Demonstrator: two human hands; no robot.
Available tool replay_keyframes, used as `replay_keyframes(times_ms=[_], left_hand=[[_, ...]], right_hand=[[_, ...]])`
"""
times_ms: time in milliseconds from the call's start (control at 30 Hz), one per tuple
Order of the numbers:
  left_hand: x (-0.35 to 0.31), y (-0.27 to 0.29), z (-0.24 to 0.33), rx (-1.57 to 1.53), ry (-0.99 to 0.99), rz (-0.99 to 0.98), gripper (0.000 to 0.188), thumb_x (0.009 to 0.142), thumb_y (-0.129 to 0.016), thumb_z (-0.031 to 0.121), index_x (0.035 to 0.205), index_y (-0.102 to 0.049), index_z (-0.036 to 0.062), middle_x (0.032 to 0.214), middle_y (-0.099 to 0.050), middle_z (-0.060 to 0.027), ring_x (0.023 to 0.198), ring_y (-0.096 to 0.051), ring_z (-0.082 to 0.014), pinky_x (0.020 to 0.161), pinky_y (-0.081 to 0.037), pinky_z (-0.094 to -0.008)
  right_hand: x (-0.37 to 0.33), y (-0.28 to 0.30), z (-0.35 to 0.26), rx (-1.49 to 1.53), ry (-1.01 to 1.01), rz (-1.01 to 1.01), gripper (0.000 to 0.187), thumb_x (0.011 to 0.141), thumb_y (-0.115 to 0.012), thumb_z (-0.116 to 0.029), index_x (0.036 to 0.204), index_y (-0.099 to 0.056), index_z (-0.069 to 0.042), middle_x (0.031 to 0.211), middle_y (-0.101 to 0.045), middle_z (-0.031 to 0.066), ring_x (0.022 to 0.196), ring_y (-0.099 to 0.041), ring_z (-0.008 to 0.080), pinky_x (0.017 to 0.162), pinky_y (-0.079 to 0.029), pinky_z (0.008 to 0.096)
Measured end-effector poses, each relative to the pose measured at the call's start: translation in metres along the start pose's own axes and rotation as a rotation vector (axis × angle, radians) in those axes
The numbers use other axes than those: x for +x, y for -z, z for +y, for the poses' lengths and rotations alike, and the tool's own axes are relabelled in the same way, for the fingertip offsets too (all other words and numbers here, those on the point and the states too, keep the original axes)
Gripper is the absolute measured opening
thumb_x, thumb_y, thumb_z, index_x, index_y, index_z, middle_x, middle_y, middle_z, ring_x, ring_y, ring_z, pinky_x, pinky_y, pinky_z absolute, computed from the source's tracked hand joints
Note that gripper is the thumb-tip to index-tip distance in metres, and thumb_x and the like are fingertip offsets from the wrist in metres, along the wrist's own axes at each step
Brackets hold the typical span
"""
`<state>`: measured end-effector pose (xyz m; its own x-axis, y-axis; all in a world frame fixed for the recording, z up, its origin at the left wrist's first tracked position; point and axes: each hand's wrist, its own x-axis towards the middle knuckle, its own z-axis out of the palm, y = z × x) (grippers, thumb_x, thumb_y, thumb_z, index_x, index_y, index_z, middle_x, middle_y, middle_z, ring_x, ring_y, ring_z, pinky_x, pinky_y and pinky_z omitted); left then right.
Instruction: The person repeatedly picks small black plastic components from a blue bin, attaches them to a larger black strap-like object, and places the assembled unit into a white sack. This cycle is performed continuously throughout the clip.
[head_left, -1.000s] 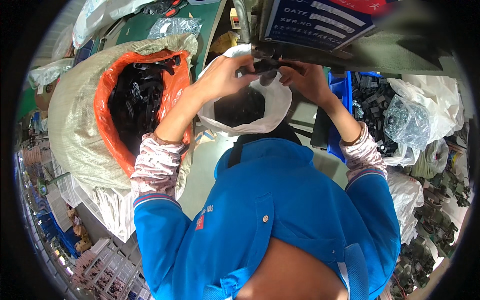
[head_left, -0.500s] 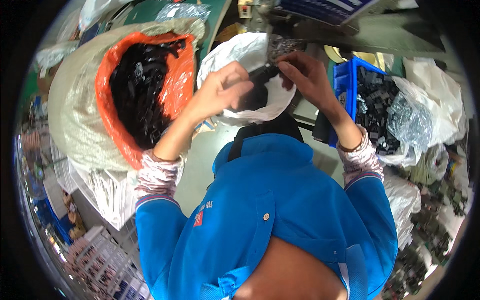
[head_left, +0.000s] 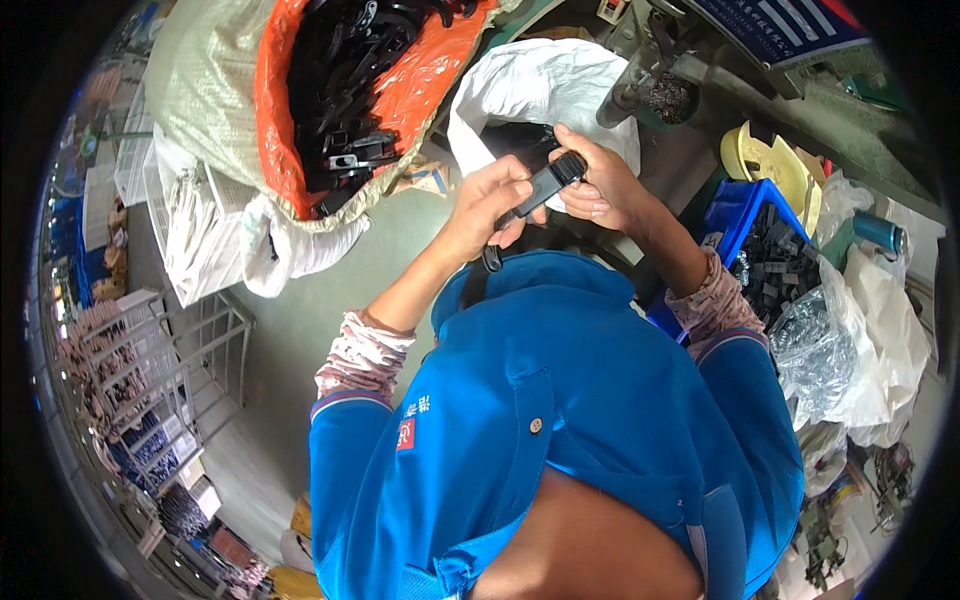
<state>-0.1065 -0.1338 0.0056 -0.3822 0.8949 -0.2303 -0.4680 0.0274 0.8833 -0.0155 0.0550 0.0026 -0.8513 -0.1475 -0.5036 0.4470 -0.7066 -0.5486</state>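
The largest thing here is a bulging, pale-green woven sack (head_left: 205,95) with a glossy orange plastic liner (head_left: 275,125), filled with black, slender, curved parts (head_left: 350,75). To its right stands a container lined with a crumpled white plastic bag (head_left: 525,80), its dark contents partly hidden. Farther right, a blue rectangular plastic bin (head_left: 743,215) holds small dark blocky pieces (head_left: 775,250).

The left hand (head_left: 488,203) is closed, thumb over curled fingers, around a dark elongated part with a flat grey face and black ribbed end (head_left: 543,188). The right hand (head_left: 608,183) is partly closed, gripping that ribbed end. The part lies slantwise between both hands, just in front of the lined container.

It looks stiff, fairly light and smooth enough to slip; its flat middle seems the surest hold, with the ribs giving fingertips extra grip.
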Motion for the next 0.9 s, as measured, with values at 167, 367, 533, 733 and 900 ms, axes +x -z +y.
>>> replay_keyframes(times_ms=[167,367,533,733,900], left_hand=[[-0.012,-0.014,-0.010,0.269,0.109,0.124,0.013,0.098,-0.057,0.016,0.092,-0.052,0.0055,0.074,-0.065,-0.0069,0.041,-0.043,-0.0055,0.037,-0.030,-0.0217],[-0.023,-0.030,-0.025,0.601,0.025,0.225,0.018,0.098,-0.059,0.019,0.086,-0.051,0.0078,0.069,-0.062,-0.0031,0.042,-0.043,-0.0062,0.038,-0.032,-0.0244],[-0.025,-0.039,-0.032,0.296,0.195,0.255,0.021,0.098,-0.059,0.023,0.085,-0.050,0.0090,0.066,-0.061,-0.0037,0.040,-0.043,-0.0077,0.036,-0.031,-0.0248],[0.021,-0.028,-0.060,0.442,0.418,0.367,0.022,0.096,-0.058,0.028,0.085,-0.050,0.0105,0.066,-0.063,-0.0046,0.043,-0.051,-0.0105,0.038,-0.036,-0.0276],[0.007,-0.035,-0.037,0.290,0.347,0.222,0.015,0.096,-0.056,0.020,0.088,-0.051,0.0091,0.068,-0.062,-0.0048,0.039,-0.044,-0.0086,0.034,-0.029,-0.0245]], right_hand=[[0.016,0.043,0.018,-0.902,0.439,0.253,0.058,0.103,-0.044,-0.043,0.060,-0.054,-0.005,0.046,-0.047,0.0043,0.034,-0.044,0.0183,0.038,-0.033,0.0331],[0.015,0.045,0.024,-1.520,0.752,0.452,0.056,0.100,-0.051,-0.041,0.063,-0.061,0.001,0.053,-0.053,0.0182,0.043,-0.047,0.0289,0.050,-0.041,0.0413],[0.004,0.035,0.016,-1.391,0.354,0.378,0.055,0.096,-0.050,-0.046,0.068,-0.071,-0.003,0.060,-0.065,0.0167,0.057,-0.065,0.0324,0.056,-0.049,0.0411],[0.033,0.052,0.031,-2.102,0.450,0.424,0.053,0.096,-0.047,-0.049,0.069,-0.073,-0.013,0.065,-0.068,0.0154,0.067,-0.069,0.0368,0.062,-0.054,0.0465],[0.017,0.079,0.021,-1.395,0.348,0.335,0.061,0.097,-0.043,-0.055,0.070,-0.069,-0.007,0.065,-0.066,0.0159,0.061,-0.065,0.0339,0.060,-0.049,0.0441]])
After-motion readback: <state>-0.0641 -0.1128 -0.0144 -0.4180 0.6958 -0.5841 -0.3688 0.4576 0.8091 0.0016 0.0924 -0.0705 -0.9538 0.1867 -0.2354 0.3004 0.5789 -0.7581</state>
